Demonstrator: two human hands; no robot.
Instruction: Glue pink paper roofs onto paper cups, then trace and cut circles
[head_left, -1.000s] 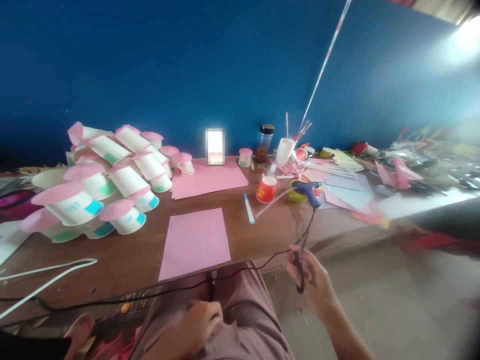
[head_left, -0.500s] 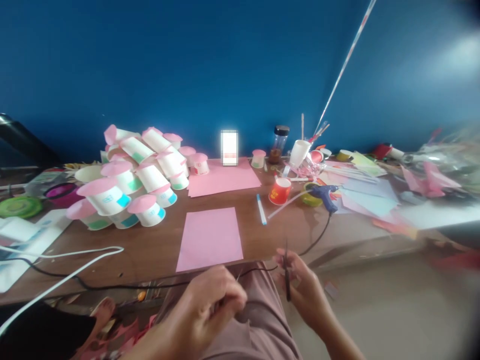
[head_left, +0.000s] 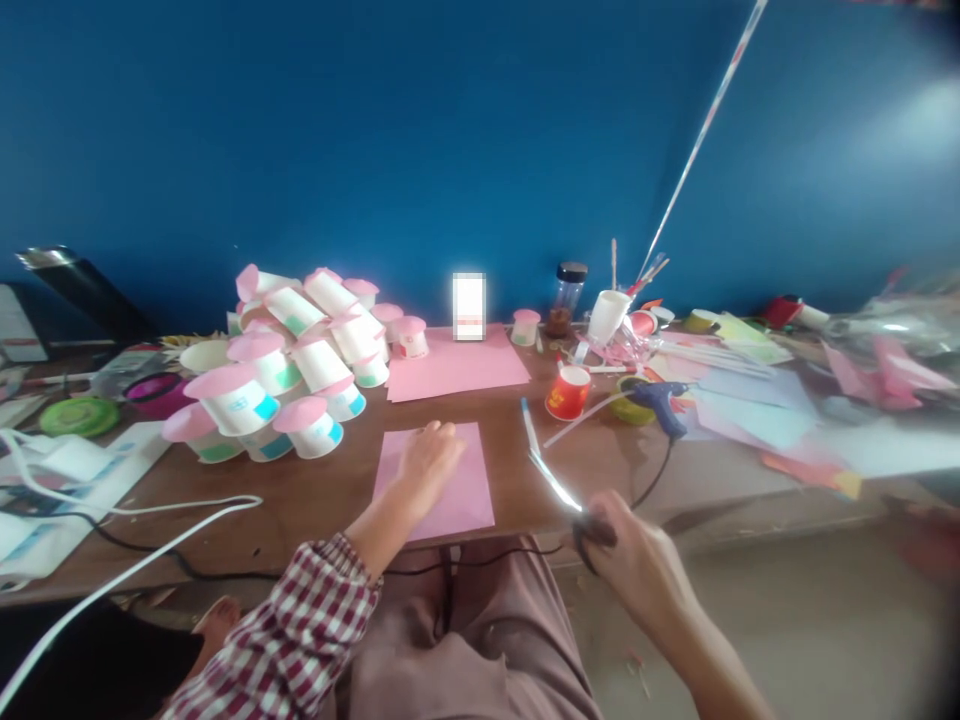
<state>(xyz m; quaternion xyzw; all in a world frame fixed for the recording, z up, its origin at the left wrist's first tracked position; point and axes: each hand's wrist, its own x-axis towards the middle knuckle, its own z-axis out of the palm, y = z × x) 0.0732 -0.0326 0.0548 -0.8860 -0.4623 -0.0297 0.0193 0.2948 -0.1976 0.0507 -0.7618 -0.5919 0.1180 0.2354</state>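
My right hand, at the table's front edge, is closed round the dark handles of a pair of scissors. The shiny blades point away and to the left, toward a blue-and-white marker. Over a square pink paper sheet lies my left hand, its fingers curled in near the far edge. Whatever those fingertips may hold is hidden under the hand. The sheet looks flat on the wooden table.
Pink-topped paper cups are piled at the left. Larger pink paper lies behind. A red cup and a blue glue gun stand at the right. A black cord runs along the front edge.
My left hand has moved forward from above my lap onto the pink sheet. The scissors in my right hand have swung, their blades now reaching over the table toward the marker.
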